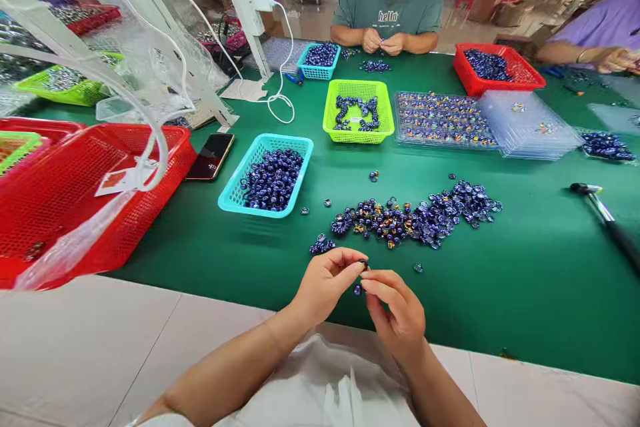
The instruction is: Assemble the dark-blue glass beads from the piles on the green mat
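Note:
My left hand (320, 287) is above the front of the green table, its thumb and fingertips pinched on a small dark, shiny ring-like piece (364, 265). My right hand (399, 313) meets it from the right, fingertips closed beside the piece. What the right fingertips grip is hidden. A dark blue bead-like piece (357, 289) shows just below the fingertips; whether it is held cannot be told. Beyond my hands spreads a loose pile of dark blue, shiny pieces (435, 227), some with orange parts. A small cluster (321, 245) of them lies by my left hand.
A light blue basket (287, 143) of dark pieces, a phone (213, 155) and a large red basket (150, 203) are left. Farther back stand a lime basket (385, 103) and clear trays (530, 123). A hammer (607, 213) lies right. A co-worker (387, 10) sits opposite.

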The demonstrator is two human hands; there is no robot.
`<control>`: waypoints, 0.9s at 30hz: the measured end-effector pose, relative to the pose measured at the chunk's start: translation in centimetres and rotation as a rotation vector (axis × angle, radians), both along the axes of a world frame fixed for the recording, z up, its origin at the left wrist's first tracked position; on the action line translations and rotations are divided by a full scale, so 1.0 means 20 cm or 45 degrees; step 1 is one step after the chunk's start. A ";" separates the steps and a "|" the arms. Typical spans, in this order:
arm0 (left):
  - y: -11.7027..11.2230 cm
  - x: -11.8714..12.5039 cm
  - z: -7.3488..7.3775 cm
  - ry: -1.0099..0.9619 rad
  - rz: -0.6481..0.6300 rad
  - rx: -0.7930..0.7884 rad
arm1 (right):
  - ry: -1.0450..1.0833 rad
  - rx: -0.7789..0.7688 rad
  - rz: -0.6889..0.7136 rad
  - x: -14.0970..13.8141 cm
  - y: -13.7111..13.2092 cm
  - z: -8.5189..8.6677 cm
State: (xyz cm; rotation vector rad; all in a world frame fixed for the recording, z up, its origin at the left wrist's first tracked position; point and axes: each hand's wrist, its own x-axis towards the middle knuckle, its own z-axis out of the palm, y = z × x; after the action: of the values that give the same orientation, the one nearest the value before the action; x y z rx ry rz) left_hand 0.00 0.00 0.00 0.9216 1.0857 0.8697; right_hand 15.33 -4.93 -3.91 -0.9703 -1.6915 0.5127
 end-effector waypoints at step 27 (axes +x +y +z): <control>-0.03 -0.03 0.01 0.362 -0.169 0.593 | 0.068 -0.209 -0.224 0.02 -0.02 0.08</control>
State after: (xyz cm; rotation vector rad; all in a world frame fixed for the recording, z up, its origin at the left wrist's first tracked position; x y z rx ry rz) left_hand -0.55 -0.57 0.27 1.5252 1.0642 0.9167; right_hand 15.69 -5.24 -2.24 -1.2016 -1.5170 0.5614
